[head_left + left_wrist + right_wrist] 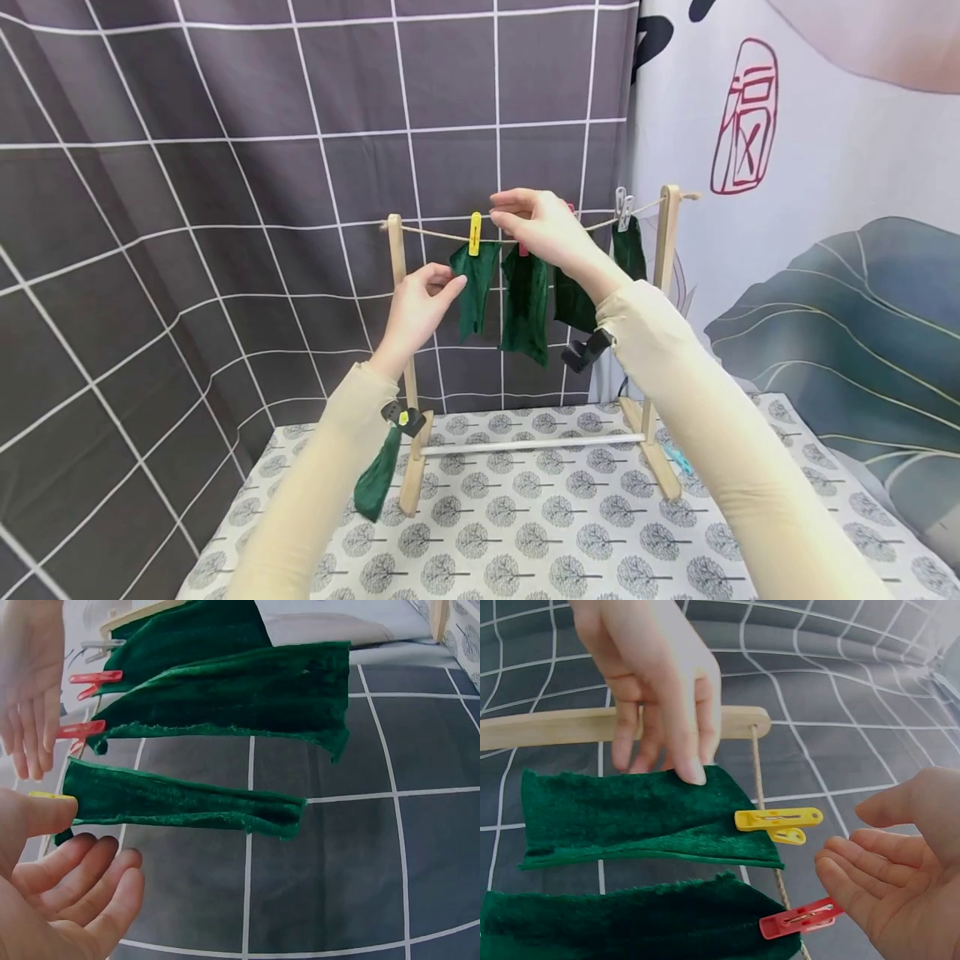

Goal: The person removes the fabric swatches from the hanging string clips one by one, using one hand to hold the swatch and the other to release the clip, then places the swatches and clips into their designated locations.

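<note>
A narrow green velvet cloth (472, 296) hangs from a rope (435, 232), held by a yellow clothespin (475, 235). My left hand (420, 312) pinches the cloth's left edge just below the rope, thumb on the near face. Just right of the yellow clothespin, my right hand (542, 227) is raised at rope height, its fingers extended and holding nothing. Beside the narrow cloth hangs a second green cloth (525, 304), clipped by a red clothespin (799, 919). More green cloth (573, 300) hangs partly hidden behind the right hand and wrist.
The rope runs between two wooden posts (665, 237) joined by a white bar (532, 443). Clear clothespins (624, 210) grip another green cloth (628, 250) at the right. Another green piece (377, 475) shows below the left wrist. A tree-print tablecloth (517, 533) lies underneath.
</note>
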The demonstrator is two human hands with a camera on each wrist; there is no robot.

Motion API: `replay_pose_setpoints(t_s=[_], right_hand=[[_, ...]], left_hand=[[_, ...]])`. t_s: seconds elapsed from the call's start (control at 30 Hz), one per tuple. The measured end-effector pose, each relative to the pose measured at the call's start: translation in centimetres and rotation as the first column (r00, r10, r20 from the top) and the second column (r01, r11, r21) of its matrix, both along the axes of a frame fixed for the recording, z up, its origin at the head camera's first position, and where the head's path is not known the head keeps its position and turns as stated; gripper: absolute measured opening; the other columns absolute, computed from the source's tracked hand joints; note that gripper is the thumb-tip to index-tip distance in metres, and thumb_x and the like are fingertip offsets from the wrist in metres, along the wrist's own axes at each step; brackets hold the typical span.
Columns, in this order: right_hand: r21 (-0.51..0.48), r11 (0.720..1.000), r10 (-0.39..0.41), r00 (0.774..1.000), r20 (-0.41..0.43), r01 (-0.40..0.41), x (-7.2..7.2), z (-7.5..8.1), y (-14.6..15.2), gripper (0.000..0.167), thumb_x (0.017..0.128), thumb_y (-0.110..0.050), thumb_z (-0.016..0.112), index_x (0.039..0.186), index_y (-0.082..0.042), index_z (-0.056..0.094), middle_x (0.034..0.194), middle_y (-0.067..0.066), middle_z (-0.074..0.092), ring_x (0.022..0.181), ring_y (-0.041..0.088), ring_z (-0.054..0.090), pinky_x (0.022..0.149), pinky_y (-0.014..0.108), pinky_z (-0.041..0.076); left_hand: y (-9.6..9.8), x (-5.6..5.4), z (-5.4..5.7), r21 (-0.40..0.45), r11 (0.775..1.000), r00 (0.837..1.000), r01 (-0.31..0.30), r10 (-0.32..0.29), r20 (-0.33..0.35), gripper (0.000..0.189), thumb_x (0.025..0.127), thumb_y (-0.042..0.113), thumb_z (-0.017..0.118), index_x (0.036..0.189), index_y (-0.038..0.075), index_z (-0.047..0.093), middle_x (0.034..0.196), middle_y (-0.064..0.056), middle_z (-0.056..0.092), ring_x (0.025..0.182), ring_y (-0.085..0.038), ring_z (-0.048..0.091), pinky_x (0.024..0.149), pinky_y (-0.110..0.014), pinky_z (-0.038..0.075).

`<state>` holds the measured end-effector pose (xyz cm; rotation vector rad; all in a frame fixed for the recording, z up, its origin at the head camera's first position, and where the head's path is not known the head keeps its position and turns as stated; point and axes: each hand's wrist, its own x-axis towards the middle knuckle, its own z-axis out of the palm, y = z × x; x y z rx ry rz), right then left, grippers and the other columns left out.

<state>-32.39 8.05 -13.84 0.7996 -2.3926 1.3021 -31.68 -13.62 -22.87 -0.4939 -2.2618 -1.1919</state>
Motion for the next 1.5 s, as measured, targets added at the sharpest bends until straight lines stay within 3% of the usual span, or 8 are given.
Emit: replay_pose_setpoints(t_s=[0.2,0.4,0.8,1.13,1.5], right_hand=[[0.070,0.997,-0.016,1.000,-0.003,0.016,-0.7,0.1,-1.2,0.042,0.102,-0.024,0.060,0.139,-0.004,0.059,0.134,0.010,0.064,0.121,0.021,0.062,0.096,0.038,0.052],[0.150,0.987,-0.052,0.999,0.008,0.050,-1.1,0.7,-2.0,0.047,0.102,-0.027,0.059,0.142,-0.003,0.056,0.138,0.013,0.062,0.127,0.024,0.058,0.102,0.038,0.048],[0.234,0.971,-0.071,0.996,0.059,0.055,-1.9,0.7,-2.7,0.052,0.102,-0.028,0.057,0.145,0.000,0.051,0.141,0.016,0.058,0.131,0.025,0.055,0.108,0.038,0.043],[0.189,0.982,-0.033,0.994,0.109,0.012,-1.8,0.6,-2.9,0.052,0.102,-0.027,0.059,0.146,-0.002,0.050,0.142,0.015,0.058,0.130,0.024,0.055,0.109,0.039,0.042],[0.166,0.986,0.003,0.998,0.056,-0.013,-2.0,0.4,-2.6,0.045,0.100,-0.028,0.063,0.137,-0.003,0.060,0.130,0.013,0.066,0.119,0.022,0.062,0.103,0.037,0.047]], left_hand=[[0.1,-0.4,0.2,0.048,0.998,1.000,-0.027,0.027,-0.005,0.027,0.098,0.022,0.068,0.110,-0.002,0.071,0.105,-0.018,0.073,0.095,-0.031,0.070,0.087,-0.043,0.054],[-0.1,-0.7,0.4,0.074,0.996,0.999,-0.041,0.042,-0.014,0.026,0.098,0.019,0.067,0.109,-0.003,0.072,0.105,-0.019,0.073,0.098,-0.031,0.069,0.088,-0.043,0.054],[-0.4,-0.2,0.3,0.089,0.995,0.999,-0.048,0.048,0.003,0.029,0.098,0.022,0.068,0.113,-0.003,0.071,0.109,-0.019,0.073,0.101,-0.032,0.070,0.089,-0.045,0.053],[-0.4,-0.1,0.2,0.088,0.995,0.999,-0.037,0.037,-0.001,0.028,0.098,0.020,0.068,0.112,-0.004,0.071,0.109,-0.020,0.073,0.103,-0.032,0.070,0.090,-0.045,0.053],[-0.7,-0.2,0.4,0.086,0.996,0.999,-0.039,0.039,0.001,0.027,0.098,0.020,0.067,0.112,-0.003,0.072,0.109,-0.019,0.074,0.101,-0.031,0.071,0.087,-0.043,0.055]])
